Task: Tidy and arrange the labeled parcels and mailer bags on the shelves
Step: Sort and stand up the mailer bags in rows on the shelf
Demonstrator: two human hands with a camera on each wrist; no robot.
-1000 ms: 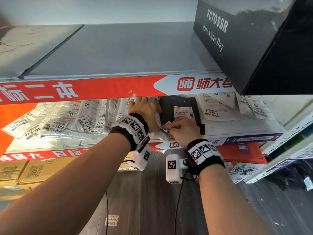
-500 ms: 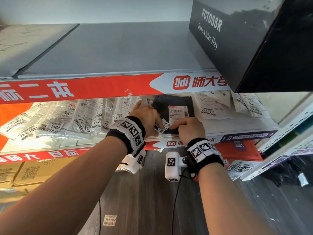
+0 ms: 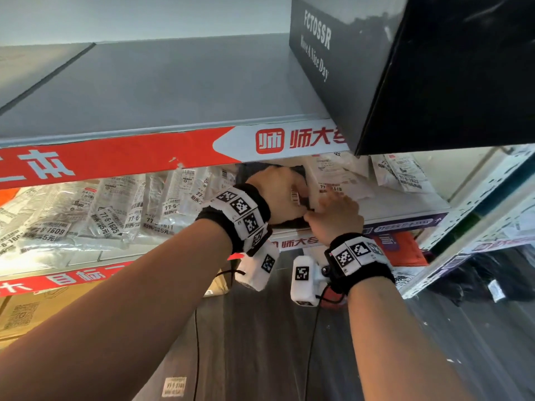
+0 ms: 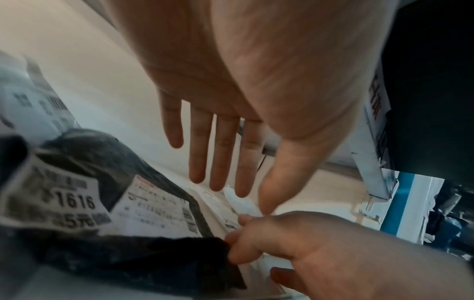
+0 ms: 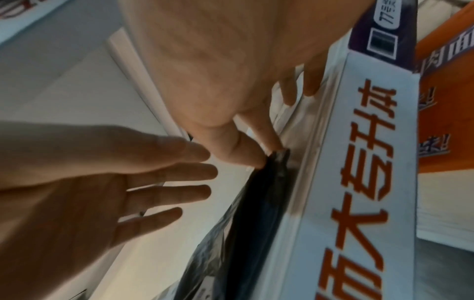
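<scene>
The fingers [image 4: 220, 154] of the left hand [image 3: 278, 195] are held straight and a little apart, above the black bag [image 4: 107, 203], and nothing is gripped by them. A corner of the black bag is pinched by the thumb and a finger of the right hand [image 3: 335, 218]; its other fingers are stretched out along the shelf edge [image 5: 341, 182].

In the head view most of the black bag is hidden by the left hand. Its labels are seen only in the left wrist view, where "1616" can be read on a white sticker [image 4: 64, 203]. The pinch itself is shown best in the right wrist view, where the bag's dark edge is seen lying right against the shelf edge.

The black bag is kept on the middle shelf. A row of clear bags [image 3: 110, 209] with labels is stood to its left, and white bags [image 3: 335, 175] are laid to its right. A big black box [image 3: 419, 70] is set on the top shelf [image 3: 162, 88].
</scene>
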